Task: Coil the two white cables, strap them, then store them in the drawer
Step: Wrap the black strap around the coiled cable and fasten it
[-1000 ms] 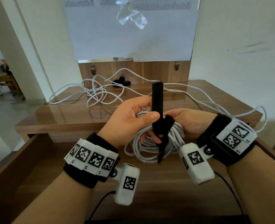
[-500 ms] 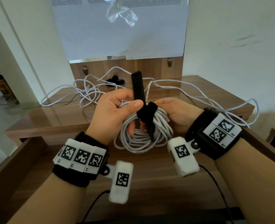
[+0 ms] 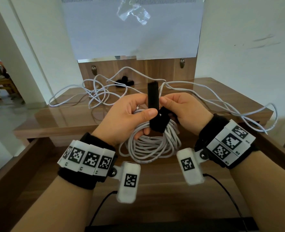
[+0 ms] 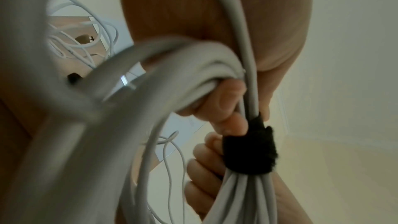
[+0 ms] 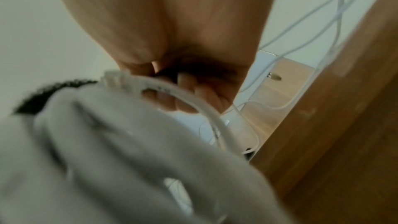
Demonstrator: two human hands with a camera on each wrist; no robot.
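I hold a coiled white cable [image 3: 152, 145] above the open drawer [image 3: 155, 190]. My left hand [image 3: 143, 115] grips the top of the coil, thumb pressed on the black strap [image 3: 160, 123] wrapped round the bundle. The strap's free end [image 3: 153, 95] stands upright, and my right hand [image 3: 165, 103] pinches it from the right. In the left wrist view the strap [image 4: 252, 154] circles the strands below my fingers [image 4: 226, 101]. The right wrist view shows blurred cable [image 5: 107, 142] and curled fingers [image 5: 193, 94]. The second white cable [image 3: 101, 92] lies loose on the tabletop [image 3: 71, 114].
Another black strap [image 3: 124, 81] lies at the back of the tabletop. The loose cable trails over the table's right edge [image 3: 255, 118]. The drawer's wooden side walls [image 3: 12, 164] flank my forearms. A paper-covered panel [image 3: 130, 30] stands against the wall behind.
My right hand has come from behind the coil up to the upright strap end and now pinches it. Both hands and the coil have risen slightly.
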